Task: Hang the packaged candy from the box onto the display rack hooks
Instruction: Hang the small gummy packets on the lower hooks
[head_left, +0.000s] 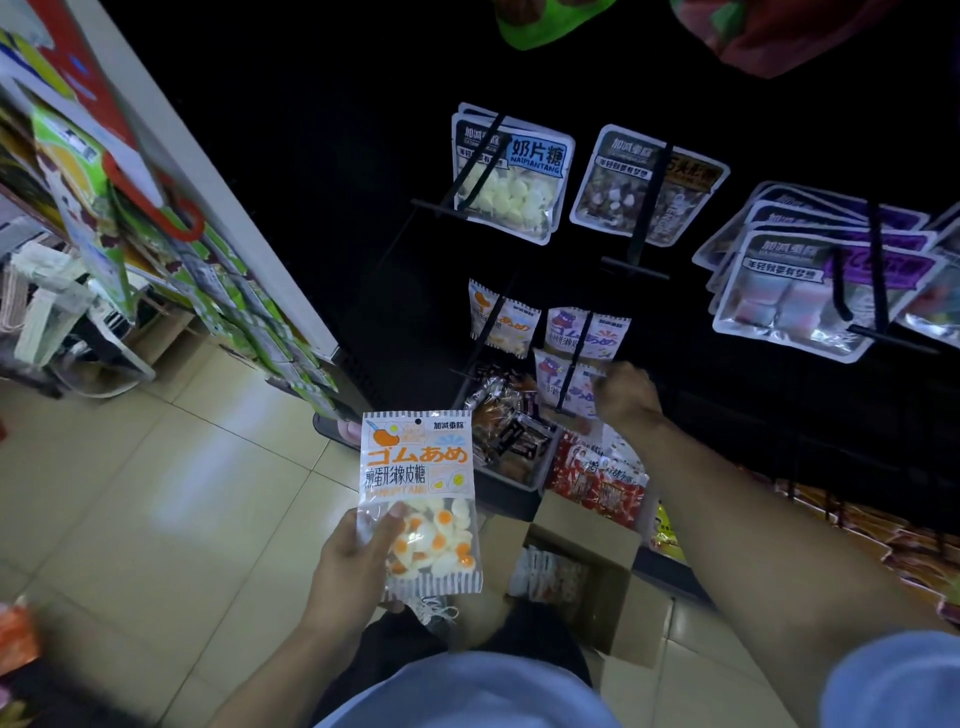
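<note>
My left hand (350, 564) grips a packet of fried-egg gummy candy (421, 483) by its lower left, held upright above the floor. My right hand (626, 395) reaches to the black display rack and touches a purple candy packet (566, 387) hanging on a lower hook (569, 379); whether its fingers pinch the packet I cannot tell. An orange egg-candy packet (501, 319) hangs on the hook to the left. The open cardboard box (597, 564) stands on the floor by my legs, with white packets (550, 574) inside.
Higher hooks carry milk-candy bags (511, 174), a dark bag (647, 187) and several purple bags (810, 280). Bins of wrapped snacks (511, 436) and red packs (597, 483) sit under the rack. A shelf with green packages (156, 223) stands left. Beige tile floor (171, 493).
</note>
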